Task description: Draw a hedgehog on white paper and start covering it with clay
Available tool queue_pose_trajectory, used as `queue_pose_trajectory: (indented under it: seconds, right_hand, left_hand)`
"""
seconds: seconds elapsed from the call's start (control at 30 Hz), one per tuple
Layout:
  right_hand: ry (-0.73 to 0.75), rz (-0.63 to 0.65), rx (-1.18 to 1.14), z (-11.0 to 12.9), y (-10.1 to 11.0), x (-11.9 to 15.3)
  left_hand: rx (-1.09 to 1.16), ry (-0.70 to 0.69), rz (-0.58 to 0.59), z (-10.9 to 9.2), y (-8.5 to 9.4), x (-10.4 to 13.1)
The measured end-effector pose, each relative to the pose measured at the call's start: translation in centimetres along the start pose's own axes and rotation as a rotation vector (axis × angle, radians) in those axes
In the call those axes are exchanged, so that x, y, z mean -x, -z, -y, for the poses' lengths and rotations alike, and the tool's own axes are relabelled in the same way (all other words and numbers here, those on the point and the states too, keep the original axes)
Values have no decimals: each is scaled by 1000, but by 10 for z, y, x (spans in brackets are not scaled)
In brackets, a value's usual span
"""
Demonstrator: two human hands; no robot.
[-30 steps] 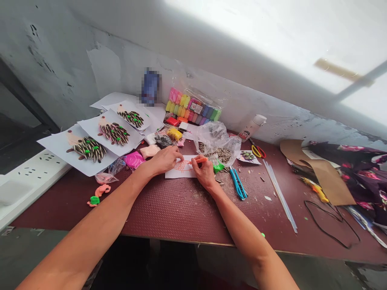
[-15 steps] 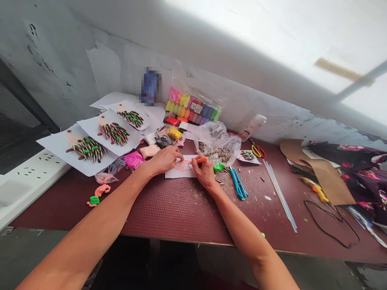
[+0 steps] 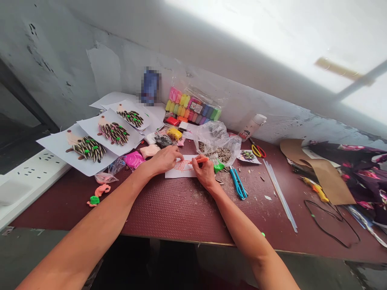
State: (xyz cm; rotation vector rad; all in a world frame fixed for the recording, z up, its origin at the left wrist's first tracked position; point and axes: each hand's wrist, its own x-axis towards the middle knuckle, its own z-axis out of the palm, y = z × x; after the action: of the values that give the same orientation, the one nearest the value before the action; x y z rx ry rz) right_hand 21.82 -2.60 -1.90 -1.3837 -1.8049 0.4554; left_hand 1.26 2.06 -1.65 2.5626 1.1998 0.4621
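Note:
A small white paper [image 3: 177, 173] with orange line marks lies on the dark red table [image 3: 169, 209]. My right hand [image 3: 204, 173] is closed around an orange pen [image 3: 202, 160], its tip over the drawing. On the paper's left part rests my left hand [image 3: 167, 160], fingers bent together; whether anything is under them is hidden. Just beyond my right hand are a clear plastic bag of sunflower seeds [image 3: 223, 155] and a lump of green clay [image 3: 218, 166]. Pink clay [image 3: 150, 151] and magenta clay [image 3: 134, 160] sit beside my left hand.
Seed-covered hedgehog pictures [image 3: 87, 149] lie at the left, near a white power strip [image 3: 33, 169]. Colored clay packs [image 3: 193, 108] lean at the back. Rightward are a blue cutter [image 3: 238, 183], scissors [image 3: 258, 150], clear sticks [image 3: 279, 195], a bottle [image 3: 252, 127] and a yellow glue gun [image 3: 317, 189].
The orange pen and the fingers of my right hand have shifted very slightly. More orange marks show on the paper. My left hand looks still.

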Motion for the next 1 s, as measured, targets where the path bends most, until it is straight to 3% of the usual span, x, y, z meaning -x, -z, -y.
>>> queue_pose_trajectory:
  seconds: [0.37,1.0]
  right_hand:
    - [-22,-88,73,-5,3,-1]
    - [-30,-25,17,-1,3,-1]
  left_hand:
    - [-14,4,16,-3,3,1]
    - [-10,14,19,-3,3,1]
